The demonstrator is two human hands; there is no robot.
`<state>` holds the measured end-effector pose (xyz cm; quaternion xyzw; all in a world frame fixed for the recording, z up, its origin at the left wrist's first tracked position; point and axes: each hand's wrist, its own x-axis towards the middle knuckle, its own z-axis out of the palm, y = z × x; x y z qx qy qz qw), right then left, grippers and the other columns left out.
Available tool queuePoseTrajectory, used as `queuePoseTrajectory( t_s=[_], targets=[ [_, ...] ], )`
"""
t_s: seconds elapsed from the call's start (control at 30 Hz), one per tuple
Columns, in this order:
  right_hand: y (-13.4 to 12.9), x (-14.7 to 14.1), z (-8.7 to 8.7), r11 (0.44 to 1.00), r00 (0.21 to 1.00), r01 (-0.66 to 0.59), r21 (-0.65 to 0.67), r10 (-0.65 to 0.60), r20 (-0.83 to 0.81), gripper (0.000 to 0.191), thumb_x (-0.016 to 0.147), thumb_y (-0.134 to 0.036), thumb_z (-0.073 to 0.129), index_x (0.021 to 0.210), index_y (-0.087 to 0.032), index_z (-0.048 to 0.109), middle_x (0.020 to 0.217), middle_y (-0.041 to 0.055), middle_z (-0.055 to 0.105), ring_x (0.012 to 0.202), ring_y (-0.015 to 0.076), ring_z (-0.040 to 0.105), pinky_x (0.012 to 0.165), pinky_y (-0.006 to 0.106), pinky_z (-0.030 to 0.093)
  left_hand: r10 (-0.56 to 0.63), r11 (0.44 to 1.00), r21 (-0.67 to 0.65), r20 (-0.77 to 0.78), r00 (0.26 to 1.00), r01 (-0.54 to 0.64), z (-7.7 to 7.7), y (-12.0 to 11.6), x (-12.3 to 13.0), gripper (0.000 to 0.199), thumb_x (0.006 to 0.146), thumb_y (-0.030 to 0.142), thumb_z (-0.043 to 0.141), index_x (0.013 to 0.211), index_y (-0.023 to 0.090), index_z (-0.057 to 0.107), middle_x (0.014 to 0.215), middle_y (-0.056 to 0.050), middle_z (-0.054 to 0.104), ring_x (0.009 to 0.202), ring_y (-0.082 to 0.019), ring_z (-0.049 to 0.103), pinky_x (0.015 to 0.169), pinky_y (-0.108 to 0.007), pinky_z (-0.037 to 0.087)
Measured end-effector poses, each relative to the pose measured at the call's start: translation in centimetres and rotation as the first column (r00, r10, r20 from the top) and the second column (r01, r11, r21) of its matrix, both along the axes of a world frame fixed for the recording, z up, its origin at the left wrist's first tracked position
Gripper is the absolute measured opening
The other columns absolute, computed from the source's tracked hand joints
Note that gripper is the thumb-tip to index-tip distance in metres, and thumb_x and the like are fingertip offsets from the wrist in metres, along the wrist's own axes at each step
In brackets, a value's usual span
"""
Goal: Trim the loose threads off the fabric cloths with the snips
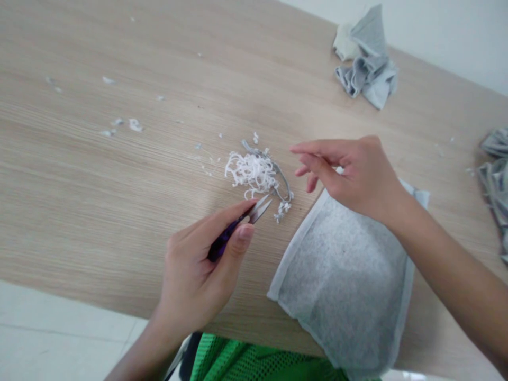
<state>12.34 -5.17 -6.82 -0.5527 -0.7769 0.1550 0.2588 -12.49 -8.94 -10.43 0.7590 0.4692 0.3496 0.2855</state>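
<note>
Grey cloth (345, 286) could get nicked if those snips (222, 242) drift over. Left hand (194, 275) pinches them; can't tell if right hand (365, 177) is pinching anything.

We see a light wood-grain tabletop (99, 211) running diagonally. Pale wall or similar surface (444, 32) past its far edge, upper right. Light tiled floor (59, 323) with thin joint lines, lower left. Soft, diffuse light; we can't see its source.
</note>
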Motion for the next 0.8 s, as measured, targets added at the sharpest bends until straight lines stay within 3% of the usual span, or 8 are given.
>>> queuePoseTrajectory(
  t_s=[0.07, 0.13, 0.27, 0.37, 0.57, 0.8],
  targets=[
    [-2.4, 1.5, 0.3, 0.998, 0.997, -0.066, -0.011, 0.066, 0.034, 0.033, 0.094, -0.020, 0.059, 0.125, -0.029, 0.068, 0.114, 0.0014, 0.076, 0.100, 0.0211, 0.074, 0.090, 0.036, 0.058, -0.006, 1.000, 0.007, 0.010, 1.000, 0.006, 0.0, 0.0, 0.0, 0.024, 0.096, 0.028, 0.058, 0.117, 0.025, 0.071, 0.102, 0.001, 0.078, 0.080, -0.013, 0.072, 0.067, -0.020, 0.056],
    [-5.1, 2.8, 0.1, 0.996, 0.995, -0.088, -0.027, 0.089, 0.044, 0.037, 0.089, -0.018, 0.066, 0.124, -0.029, 0.068, 0.123, 0.0011, 0.073, 0.111, 0.0226, 0.070, 0.096, 0.037, 0.057, -0.013, 1.000, 0.011, 0.010, 1.000, 0.013, -0.1, -0.1, -0.1, 0.024, 0.096, 0.028, 0.059, 0.117, 0.024, 0.070, 0.102, 0.001, 0.078, 0.081, -0.013, 0.072, 0.068, -0.020, 0.055],
    [-10.1, 4.2, -1.6, 0.982, 0.998, 0.002, -0.188, -0.015, -0.068, 0.017, 0.086, -0.021, 0.073, 0.102, -0.025, 0.073, 0.098, 0.0008, 0.076, 0.086, 0.0161, 0.073, 0.074, 0.027, 0.059, -0.022, 1.000, 0.013, 0.018, 1.000, 0.022, -0.2, -0.2, 0.0, 0.024, 0.096, 0.028, 0.060, 0.117, 0.025, 0.070, 0.101, 0.001, 0.078, 0.080, -0.012, 0.072, 0.066, -0.019, 0.054],
    [-12.4, 3.8, -3.5, 0.965, 0.990, 0.020, -0.261, -0.056, -0.131, 0.017, 0.085, -0.023, 0.075, 0.102, -0.024, 0.073, 0.097, 0.0021, 0.074, 0.081, 0.0139, 0.070, 0.068, 0.025, 0.056, -0.025, 0.999, 0.028, 0.036, 0.999, 0.024, -0.3, -0.2, 0.1, 0.024, 0.096, 0.030, 0.060, 0.117, 0.026, 0.070, 0.099, 0.003, 0.078, 0.078, -0.011, 0.071, 0.065, -0.018, 0.053],
    [-13.1, 2.7, -5.9, 0.975, 0.981, 0.066, -0.214, -0.103, -0.163, 0.013, 0.088, -0.020, 0.071, 0.100, -0.022, 0.075, 0.099, 0.0042, 0.072, 0.085, 0.0136, 0.068, 0.073, 0.026, 0.055, 0.006, 1.000, 0.023, 0.007, 1.000, -0.006, -0.4, -0.3, 0.2, 0.024, 0.096, 0.030, 0.060, 0.118, 0.030, 0.070, 0.099, 0.005, 0.078, 0.079, -0.011, 0.071, 0.066, -0.021, 0.052],
    [-13.1, 2.5, -6.4, 0.971, 0.973, 0.090, -0.223, -0.134, -0.189, 0.011, 0.090, -0.013, 0.066, 0.091, -0.021, 0.073, 0.091, 0.0023, 0.072, 0.083, 0.0122, 0.067, 0.072, 0.026, 0.054, 0.017, 1.000, 0.008, 0.003, 1.000, -0.017, -0.5, -0.3, 0.2, 0.025, 0.096, 0.031, 0.061, 0.119, 0.032, 0.070, 0.098, 0.007, 0.077, 0.078, -0.010, 0.070, 0.064, -0.019, 0.050]
  ],
)
